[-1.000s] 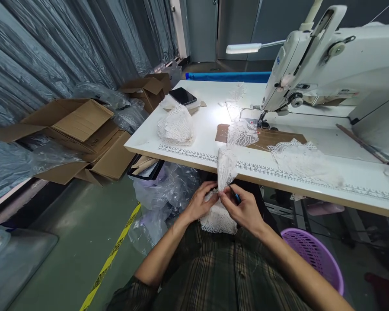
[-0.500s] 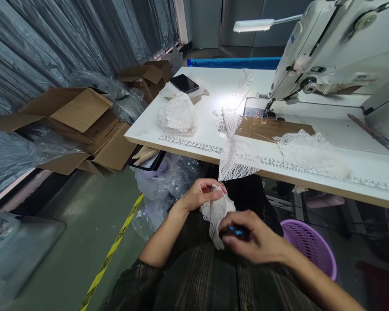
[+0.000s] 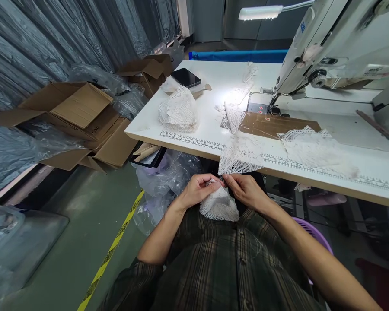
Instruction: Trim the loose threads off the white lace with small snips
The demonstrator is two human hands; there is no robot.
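A small white lace piece (image 3: 219, 206) hangs in front of my shirt, just below the table edge. My left hand (image 3: 199, 190) pinches its upper edge between thumb and fingers. From the other side my right hand (image 3: 248, 191) is closed, thumb and finger pinching at the same top corner; whether it also holds a tool is hidden. Right above my fingertips, a lace strip (image 3: 240, 156) drapes over the table's front edge. It runs back toward the sewing machine (image 3: 335, 56).
A stack of lace (image 3: 178, 110) and a phone (image 3: 186, 77) lie on the left of the white table (image 3: 142, 125). Another lace piece (image 3: 317, 150) lies at right, beside a brown board (image 3: 278, 125). Open cardboard boxes (image 3: 81, 106) stand left; a purple basket (image 3: 314, 233) is below.
My right hand has moved up and away from me to meet the left at the lace's top. The dark object it held is out of sight. The lace piece hangs more spread out.
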